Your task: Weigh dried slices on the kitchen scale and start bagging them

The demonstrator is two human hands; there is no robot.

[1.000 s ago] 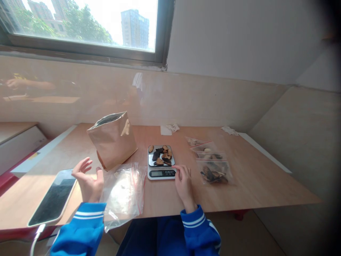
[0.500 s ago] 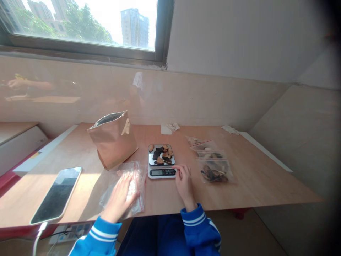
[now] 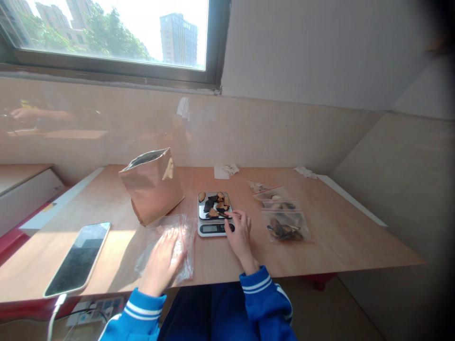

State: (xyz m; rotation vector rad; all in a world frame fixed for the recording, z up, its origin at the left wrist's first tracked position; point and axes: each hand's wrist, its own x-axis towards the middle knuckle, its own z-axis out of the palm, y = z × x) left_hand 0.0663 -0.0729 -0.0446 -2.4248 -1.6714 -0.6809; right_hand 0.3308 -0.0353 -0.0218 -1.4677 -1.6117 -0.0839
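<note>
While the left hand (image 3: pixel 161 260) lies flat, fingers extended side by side and thumb set apart, on the clear zip bags (image 3: pixel 186 239), we find the right hand (image 3: pixel 241 237) at the near right corner of the digital scale (image 3: pixel 203 213). We note its fingers bent, with the fingertips over the pan edge next to a dark slice and the thumb at the control panel (image 3: pixel 226 228); we cannot tell whether a slice is pinched. We locate the scale near the middle of the table (image 3: pixel 341 232), with dried slices (image 3: pixel 209 206), brown and black, spread on its pan. We cannot read its display (image 3: pixel 209 228). To the left of the scale we identify a brown paper bag (image 3: pixel 151 187), standing with its mouth open, directly behind the clear zip bags. Farther left we see a phone (image 3: pixel 76 263), screen up, with a white cable (image 3: pixel 53 312) at its near end. To the right of the scale we observe filled zip bags (image 3: pixel 284 232) in an overlapping row, the nearest containing dark pieces.
</note>
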